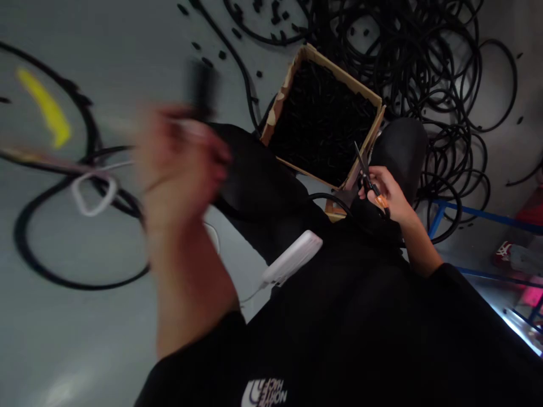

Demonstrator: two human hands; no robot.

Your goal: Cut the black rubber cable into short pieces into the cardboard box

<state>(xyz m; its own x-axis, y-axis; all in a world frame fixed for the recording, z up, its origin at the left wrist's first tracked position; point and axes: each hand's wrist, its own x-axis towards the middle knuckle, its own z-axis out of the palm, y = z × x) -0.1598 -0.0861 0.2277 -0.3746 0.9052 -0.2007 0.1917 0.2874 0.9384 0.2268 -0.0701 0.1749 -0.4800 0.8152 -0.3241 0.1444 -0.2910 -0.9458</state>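
Note:
My left hand [186,152] is smeared by motion at the left, its fingers curled. A blurred black object [204,87] juts up from its far side and seems held in it. In my right hand [388,192] is a pair of scissors [365,169], with orange on the handle and the blades pointing away from me. A black hose [326,196] loops across my lap, close to the right hand. Between my knees stands a cardboard box [343,73] full of short black pieces [322,118], just beyond the scissors.
Coils of black hose [424,62] lie at the back right, with scattered black bits [275,14] on the floor. A white power bank [292,257] with a cable rests at my lap. Left are a yellow strip [44,107] and hose loops [63,277]. A blue frame [487,212] stands right.

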